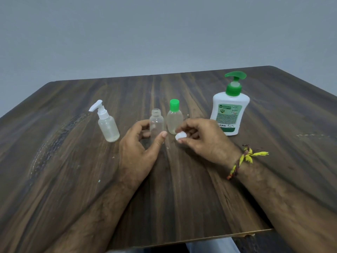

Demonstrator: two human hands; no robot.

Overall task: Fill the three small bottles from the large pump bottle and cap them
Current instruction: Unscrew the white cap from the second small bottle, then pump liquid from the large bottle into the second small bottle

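On the table (73, 161): dark wood-grain top, carrying four bottles in a loose row ahead of the person.
Left hand (138, 145): its grip is curled round the lower body of the open bottle, thumb on the near side, fingers behind it.
Open bottle (156, 121): small, clear, upright at mid-table, threaded neck bare with no cap on; looks empty as far as I can tell.
Right hand (202, 137): its grip is closed to a pinch on the white cap, thumb and fingertips holding it just right of the open bottle.
White cap (180, 135): small, held above the table, apart from the neck it would fit.
Green-capped bottle (174, 117): small, capped, pale liquid inside, just right of the open bottle.
Spray bottle (108, 125): small, white pump top fitted, some liquid low inside, standing well to the left.
Large pump bottle (230, 110): white with a green pump, far right, untouched.
Wrist thread (242, 161): yellow and red, on the right wrist.
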